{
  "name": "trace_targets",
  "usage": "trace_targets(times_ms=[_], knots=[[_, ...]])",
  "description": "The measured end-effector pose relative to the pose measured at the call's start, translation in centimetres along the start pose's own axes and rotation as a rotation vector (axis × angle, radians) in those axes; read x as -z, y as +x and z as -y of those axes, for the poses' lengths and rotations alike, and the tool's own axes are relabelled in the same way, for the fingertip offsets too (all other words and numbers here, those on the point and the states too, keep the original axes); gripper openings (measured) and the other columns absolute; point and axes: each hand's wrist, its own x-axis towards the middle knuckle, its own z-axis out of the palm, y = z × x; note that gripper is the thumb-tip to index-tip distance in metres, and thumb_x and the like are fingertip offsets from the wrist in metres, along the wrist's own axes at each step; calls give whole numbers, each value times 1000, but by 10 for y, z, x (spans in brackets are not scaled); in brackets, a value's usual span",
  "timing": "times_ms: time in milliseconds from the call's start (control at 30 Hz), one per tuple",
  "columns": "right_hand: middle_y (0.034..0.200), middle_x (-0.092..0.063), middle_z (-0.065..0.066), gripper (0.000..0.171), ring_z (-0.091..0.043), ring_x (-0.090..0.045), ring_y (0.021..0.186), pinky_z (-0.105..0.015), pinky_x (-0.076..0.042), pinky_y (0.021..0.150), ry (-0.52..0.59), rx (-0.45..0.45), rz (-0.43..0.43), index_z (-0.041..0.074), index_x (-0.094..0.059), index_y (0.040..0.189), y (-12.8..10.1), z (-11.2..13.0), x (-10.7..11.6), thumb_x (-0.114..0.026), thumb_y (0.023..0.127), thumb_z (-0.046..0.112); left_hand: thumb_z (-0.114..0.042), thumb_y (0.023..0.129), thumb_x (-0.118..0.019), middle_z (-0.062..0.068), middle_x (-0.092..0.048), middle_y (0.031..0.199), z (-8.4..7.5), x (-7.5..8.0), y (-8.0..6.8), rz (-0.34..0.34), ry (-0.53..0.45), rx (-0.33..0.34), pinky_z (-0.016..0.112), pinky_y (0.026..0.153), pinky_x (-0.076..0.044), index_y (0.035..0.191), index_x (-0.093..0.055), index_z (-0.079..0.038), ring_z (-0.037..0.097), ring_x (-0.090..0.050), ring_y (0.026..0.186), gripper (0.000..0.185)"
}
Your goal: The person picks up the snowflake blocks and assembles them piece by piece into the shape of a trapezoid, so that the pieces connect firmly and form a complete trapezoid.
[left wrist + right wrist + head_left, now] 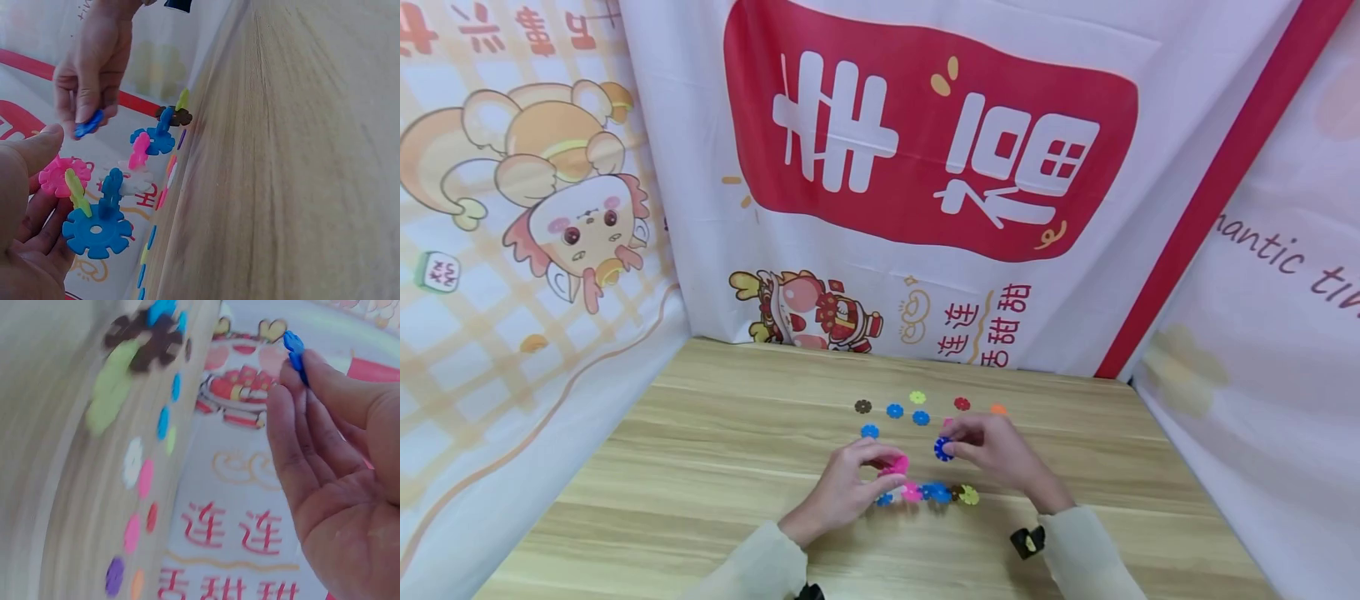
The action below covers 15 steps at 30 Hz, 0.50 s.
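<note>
My left hand pinches a pink notched snowflake disc between thumb and fingers. That disc sits at the near end of a chain of interlocked discs; in the left wrist view a yellow-green disc, a large blue disc, a white one and a brown one show along it. The chain reaches rightward to a yellow-green disc. Above it, apart from the chain, my right hand pinches a dark blue disc by its edge, between thumb and forefinger.
Loose discs lie on the wooden table beyond the hands: a brown one, several blue ones, a yellow-green one, a red one and an orange one. Printed cloth hangs along the table's back and sides.
</note>
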Motion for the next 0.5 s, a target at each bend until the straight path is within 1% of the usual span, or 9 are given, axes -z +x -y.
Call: trace_targets(times_ms=[33, 100, 167, 200, 267, 300, 400, 500], knots=[[97, -78, 1, 13, -22, -74, 86, -27, -64, 74, 12, 11, -13, 15, -78, 109, 2, 4, -3, -79, 96, 17, -21, 94, -81, -9, -74, 111, 0, 0, 0, 0, -1, 5, 31, 91, -63, 120, -76, -20, 5, -69, 99, 27], [98, -79, 0, 14, -20, -75, 85, -27, -64, 73, 34, 35, -41, 15, -79, 109, 5, 11, -10, -79, 96, 18, -20, 94, -81, -9, -74, 111, 1, 0, -1, -3, 3, 5, 30, 91, -63, 121, -76, -19, 5, -69, 98, 28], [98, -80, -1, 13, -16, -75, 83, -27, -64, 73, 58, 60, -73, 16, -79, 108, 7, 16, -16, -80, 95, 19, -18, 94, -80, -9, -74, 111, 2, 0, -1, -4, 7, 4, 30, 91, -63, 122, -76, -18, 4, -69, 98, 28], [98, -80, -1, 12, -16, -75, 83, -24, -64, 72, 67, 76, -92, 17, -79, 107, 7, 18, -19, -80, 95, 19, -17, 94, -80, -8, -74, 111, 2, 0, -1, -6, 8, 2, 30, 91, -62, 122, -76, -17, 4, -69, 98, 28], [97, -80, -2, 11, -8, -74, 80, -25, -64, 72, 83, 110, -124, 17, -79, 106, 8, 21, -25, -79, 96, 19, -17, 94, -80, -7, -74, 111, 2, 1, 0, -11, 6, -7, 30, 91, -63, 122, -75, -15, 5, -69, 98, 28], [97, -80, -2, 10, -8, -74, 80, -25, -64, 72, 91, 124, -139, 17, -79, 106, 8, 23, -28, -79, 96, 19, -17, 95, -80, -6, -74, 111, 2, 1, 0, -14, 6, -13, 31, 91, -63, 122, -75, -14, 5, -69, 97, 28], [97, -80, -2, 9, -11, -75, 81, -25, -64, 73, 113, 157, -168, 16, -79, 105, 9, 27, -34, -79, 96, 18, -17, 95, -79, -4, -75, 111, 2, 2, 1, -23, 4, -31, 31, 91, -63, 123, -75, -14, 6, -70, 98, 28], [97, -79, -2, 8, -16, -77, 84, -25, -65, 75, 127, 158, -174, 16, -79, 104, 9, 30, -38, -79, 96, 17, -17, 95, -79, -4, -75, 112, 3, 3, 2, -29, 1, -34, 31, 92, -63, 123, -75, -15, 7, -70, 98, 28]])
